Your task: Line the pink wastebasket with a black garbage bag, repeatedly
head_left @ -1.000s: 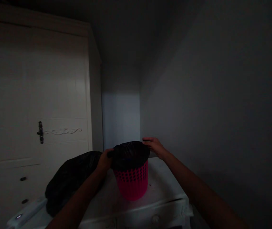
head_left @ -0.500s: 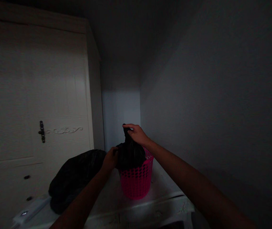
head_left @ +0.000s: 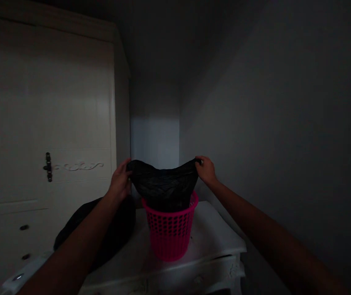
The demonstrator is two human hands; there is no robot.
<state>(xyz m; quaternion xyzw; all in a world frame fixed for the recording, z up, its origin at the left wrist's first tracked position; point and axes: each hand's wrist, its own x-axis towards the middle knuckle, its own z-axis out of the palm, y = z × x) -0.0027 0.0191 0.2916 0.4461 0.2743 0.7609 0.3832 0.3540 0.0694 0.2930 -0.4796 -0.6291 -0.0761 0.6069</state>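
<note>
A black plastic bag (head_left: 166, 186) is stretched wide above a pink perforated basket (head_left: 171, 235), its lower part inside the rim. My left hand (head_left: 121, 178) grips the bag's upper left corner, and my right hand (head_left: 205, 169) pinches the upper right corner. Between them the bag's top edge sags a little. The basket stands upright on a white dresser (head_left: 215, 237).
Another dark, bulky bag (head_left: 120, 233) lies on the dresser left of the basket, partly behind my left forearm. A white wardrobe (head_left: 77, 102) rises at the left. A grey wall (head_left: 270, 123) runs along the right.
My hands have moved apart, left hand up and leftward, right hand rightward. The bunched bag is now spread between them, and more of the basket's rim shows.
</note>
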